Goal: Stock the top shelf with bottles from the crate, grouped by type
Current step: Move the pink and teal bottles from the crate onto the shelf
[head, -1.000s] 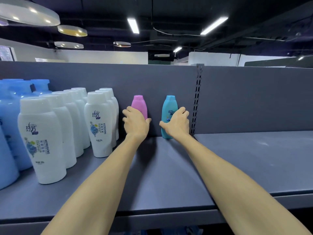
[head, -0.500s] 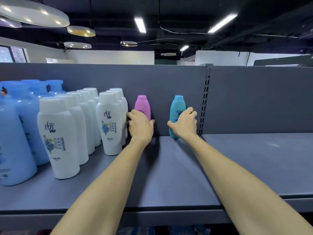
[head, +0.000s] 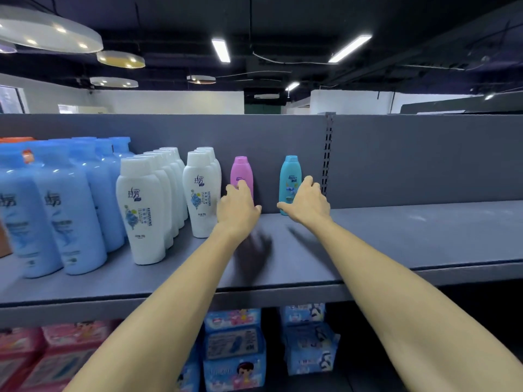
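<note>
A small pink bottle (head: 241,172) and a small teal bottle (head: 290,179) stand upright at the back of the grey top shelf (head: 396,239), a gap between them. My left hand (head: 237,212) wraps the pink bottle's lower part, fingers curled on its left side and thumb to its right. My right hand (head: 307,203) holds the teal bottle low down, with the thumb across its base and the fingers on its right side. White bottles (head: 141,207) stand in rows left of the pink one, and light-blue bottles (head: 65,210) further left. No crate is in view.
A slotted upright (head: 327,154) divides the grey back panel just right of the teal bottle. The shelf runs on to the right. Below the shelf sit blue packs (head: 235,349) and pink packs (head: 42,357).
The view has pulled back and dropped, so the lower shelf now shows. Both hands stay at their bottles, which have not shifted on the shelf.
</note>
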